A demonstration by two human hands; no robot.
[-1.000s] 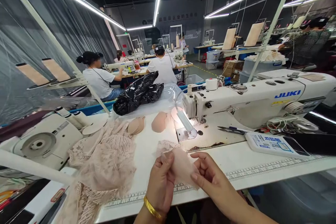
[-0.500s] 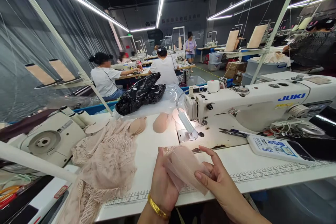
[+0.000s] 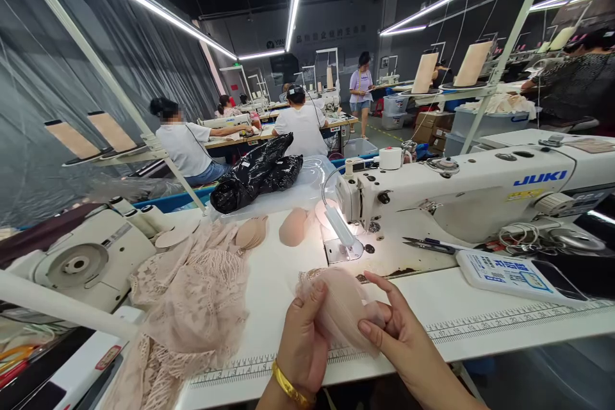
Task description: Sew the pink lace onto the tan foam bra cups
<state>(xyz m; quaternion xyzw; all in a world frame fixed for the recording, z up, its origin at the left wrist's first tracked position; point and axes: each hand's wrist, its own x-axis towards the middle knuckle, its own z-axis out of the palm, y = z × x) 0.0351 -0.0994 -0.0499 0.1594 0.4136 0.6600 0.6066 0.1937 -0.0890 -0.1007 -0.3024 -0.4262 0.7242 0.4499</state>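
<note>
Between my hands, over the table's front edge, is a beige bra cup (image 3: 343,304) covered with sheer fabric, with lace along its upper left edge. My left hand (image 3: 305,333) grips its left side, thumb on top. On the right, my right hand (image 3: 396,327) pinches the lower right edge between thumb and fingers. Just beyond, the lit needle area of a white sewing machine (image 3: 432,192) stands by the cup. A single bra cup (image 3: 293,227) lies on the table, with a stack of beige cups (image 3: 251,232) to its left. Beige lace fabric (image 3: 196,288) is heaped at the left.
Black-handled snips (image 3: 430,245) and a phone in a white case (image 3: 509,272) lie at the right. A printed ruler (image 3: 240,368) runs along the table's front edge. Behind, a black plastic bag (image 3: 254,173) rests on a clear bin. Several people sit or stand farther back.
My left thumb has come over the cup's upper left side, and the sheer fabric now lies closer over the cup. My right hand keeps its pinch.
</note>
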